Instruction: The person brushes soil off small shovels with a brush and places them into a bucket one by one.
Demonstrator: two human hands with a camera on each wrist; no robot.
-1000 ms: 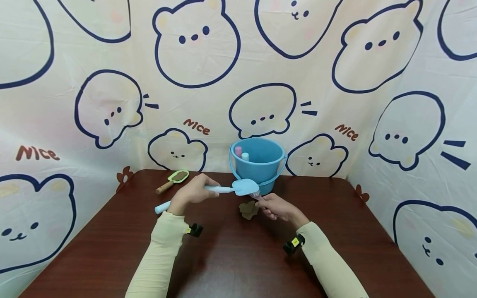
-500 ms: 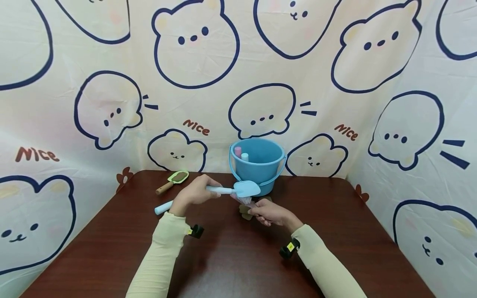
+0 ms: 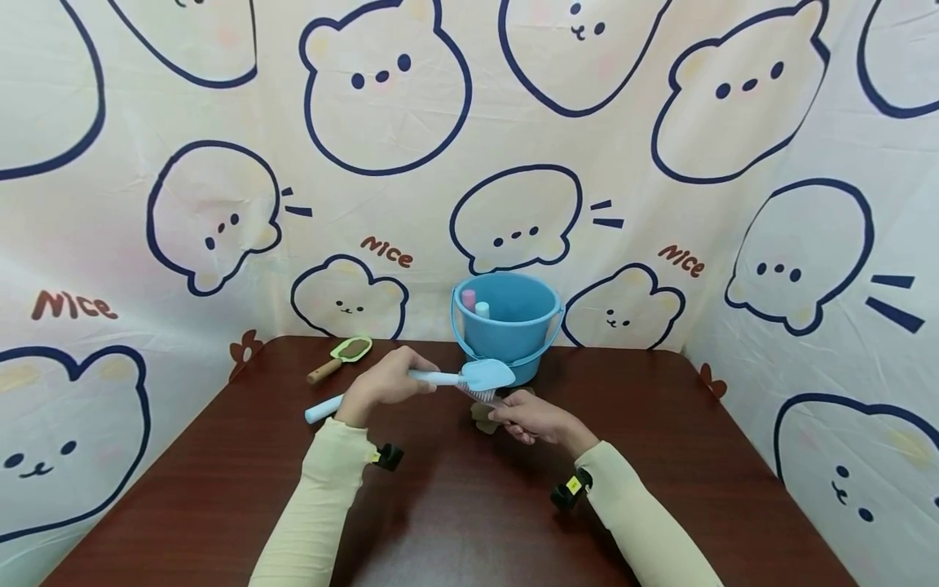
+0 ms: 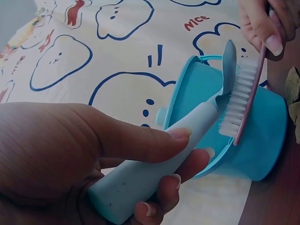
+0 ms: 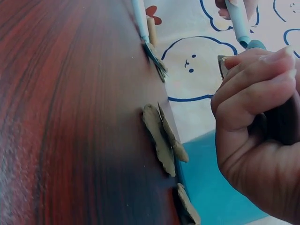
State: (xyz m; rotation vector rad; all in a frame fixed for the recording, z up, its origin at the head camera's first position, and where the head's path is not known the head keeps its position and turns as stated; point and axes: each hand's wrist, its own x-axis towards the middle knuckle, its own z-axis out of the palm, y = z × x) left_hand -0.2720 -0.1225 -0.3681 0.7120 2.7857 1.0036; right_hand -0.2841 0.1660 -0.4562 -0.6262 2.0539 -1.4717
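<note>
My left hand (image 3: 385, 375) grips a small light-blue shovel (image 3: 490, 374) by its handle, blade raised above the table. In the left wrist view the thumb lies along the handle (image 4: 154, 173) and the fingers curl beneath it. My right hand (image 3: 539, 417) holds a pink brush (image 4: 253, 96) with white bristles. Its bristles meet the shovel blade (image 4: 229, 70) from below, seemingly touching it. Under the brush lie flat brownish pieces (image 3: 482, 414), partly hidden by my right hand; the right wrist view shows several of them (image 5: 159, 140). That wrist view mostly hides the brush behind my fingers.
A blue bucket (image 3: 506, 330) stands at the table's back, with a pink handle end (image 3: 469, 299) and a light-blue one (image 3: 482, 309) inside. Left lies a green-rimmed tool (image 3: 352, 349) with a wooden handle. Another light-blue handle (image 3: 323, 408) pokes out behind my left wrist.
My right hand has moved left, bringing the brush further under the shovel blade and over the brownish pieces. The shovel has shifted slightly right and down.
</note>
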